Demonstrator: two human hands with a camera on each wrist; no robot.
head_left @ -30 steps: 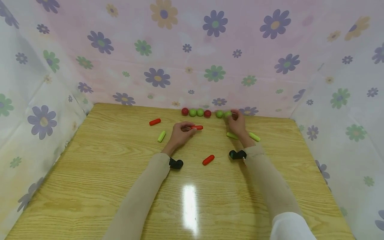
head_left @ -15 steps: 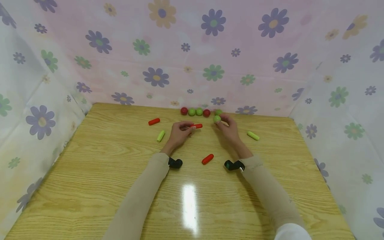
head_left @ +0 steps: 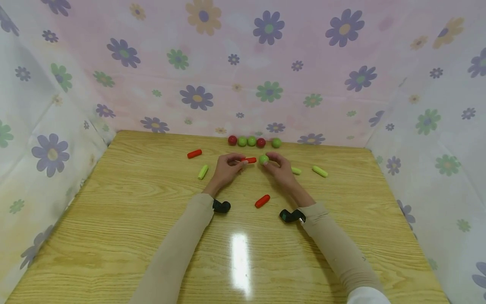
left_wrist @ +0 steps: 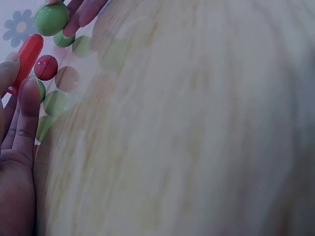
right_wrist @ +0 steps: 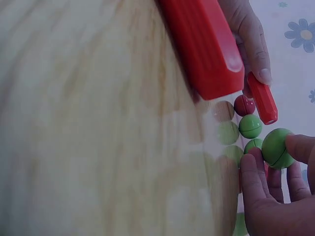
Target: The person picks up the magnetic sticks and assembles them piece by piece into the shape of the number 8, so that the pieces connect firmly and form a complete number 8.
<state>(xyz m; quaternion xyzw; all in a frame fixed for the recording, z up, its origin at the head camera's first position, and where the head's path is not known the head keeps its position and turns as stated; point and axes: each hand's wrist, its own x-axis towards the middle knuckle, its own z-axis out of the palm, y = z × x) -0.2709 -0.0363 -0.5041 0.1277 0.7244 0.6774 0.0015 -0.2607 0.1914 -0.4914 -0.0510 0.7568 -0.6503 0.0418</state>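
- Since the earlier frame, the right hand [head_left: 282, 169] has carried the held green ball [head_left: 263, 159] left and nearer, to just beside the right end of the held red rod [head_left: 249, 160]; the left hand [head_left: 226, 169] has hardly moved.
- Nearest on the wooden surface [head_left: 152, 236], a loose red rod [head_left: 262, 201] lies aslant between the two wrists.
- Farther in, a yellow-green rod [head_left: 203, 172] lies left of the left hand; right of the right hand are a partly hidden yellow-green rod [head_left: 296, 170] and another yellow-green rod [head_left: 319, 171].
- The left grip pinches the held red rod toward its left end, leaving the right end free. It looks light, stiff and smooth; its facets should steady thumb and fingers, so that end suits the hold.
- The right grip pinches the held green ball between thumb and fingers, apart from the rod. It looks hard, smooth and apt to roll or slip; best held across its widest part.
- Farther and left lies a far red rod [head_left: 194, 154].
- Along the far edge sit, left to right, a red ball [head_left: 232, 140], two green balls [head_left: 242, 141], a second red ball [head_left: 260, 142] and, after a gap, a lone green ball [head_left: 276, 142].
- Farthest hangs flower-print cloth [head_left: 220, 76].
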